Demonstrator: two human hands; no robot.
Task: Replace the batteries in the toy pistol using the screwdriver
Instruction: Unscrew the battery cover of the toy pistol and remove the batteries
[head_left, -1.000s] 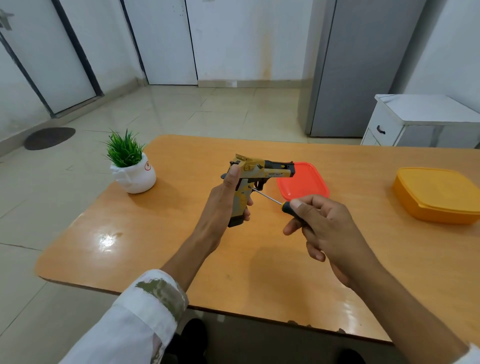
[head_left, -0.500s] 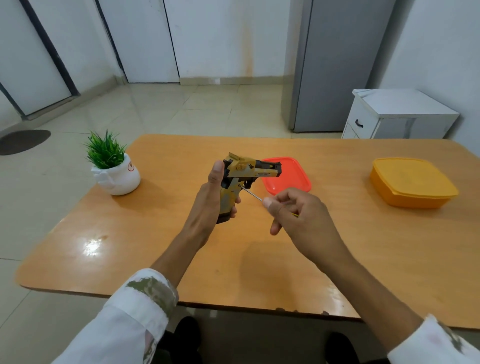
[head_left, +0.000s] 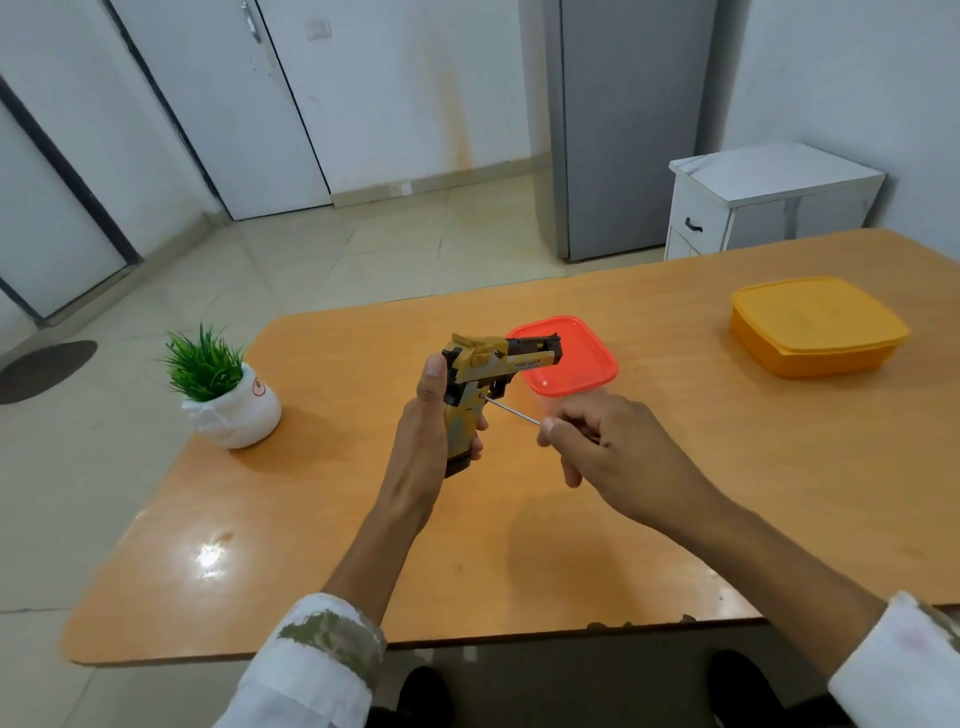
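Right hand (head_left: 608, 447) has rolled over the screwdriver (head_left: 511, 410); its handle is now hidden in my curled fingers.
Tip still meets the toy pistol (head_left: 488, 358) grip, which my left hand (head_left: 421, 441) wraps, upright above the table (head_left: 311, 519). Probably turning the cover screw.

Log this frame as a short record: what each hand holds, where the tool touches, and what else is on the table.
left hand: grips the yellow-and-black plastic toy pistol by its handle, raised above the table
right hand: holds the thin metal-shaft screwdriver, its handle hidden in the fingers
tool contact: tip meets the pistol's side near the trigger
surface: orange-brown wooden table
other items: red square plastic lid behind the pistol; orange lidded plastic box at right; white ceramic pot with green plant at left
batteries: none visible
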